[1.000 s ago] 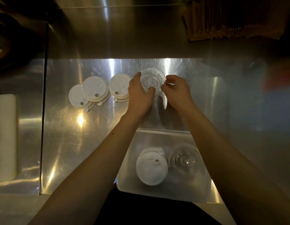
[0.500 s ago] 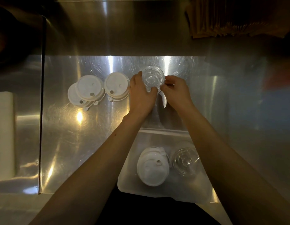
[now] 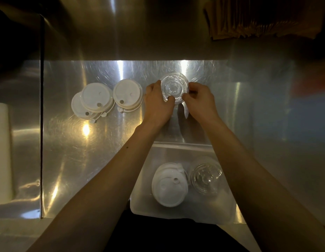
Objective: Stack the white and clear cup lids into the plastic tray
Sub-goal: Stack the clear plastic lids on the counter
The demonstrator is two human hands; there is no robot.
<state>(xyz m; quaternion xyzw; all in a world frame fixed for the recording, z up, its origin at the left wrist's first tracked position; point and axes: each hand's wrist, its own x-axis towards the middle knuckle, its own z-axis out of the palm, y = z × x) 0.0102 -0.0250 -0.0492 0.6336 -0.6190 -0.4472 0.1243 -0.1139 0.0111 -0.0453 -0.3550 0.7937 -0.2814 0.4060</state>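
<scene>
A stack of clear cup lids [image 3: 174, 87] stands on the steel counter at the back. My left hand [image 3: 158, 106] grips its left and near side, my right hand [image 3: 199, 100] its right side, fingertips on the rim. White lids lie to the left: one small stack [image 3: 128, 94] and two overlapping lids [image 3: 93, 100]. Near me is the clear plastic tray [image 3: 176, 215], with a stack of white lids [image 3: 169, 186] on its left and a stack of clear lids [image 3: 206, 177] on its right.
The steel counter [image 3: 67, 151] has a dark seam at the left. A white roll [image 3: 1, 151] lies beyond that seam. Brown paper items [image 3: 258, 17] hang at the top right, above the steel back wall.
Both hands have closed in tighter on the clear lid stack at the back; my thumbs now meet at its near edge. The lids on the counter and in the tray have not moved.
</scene>
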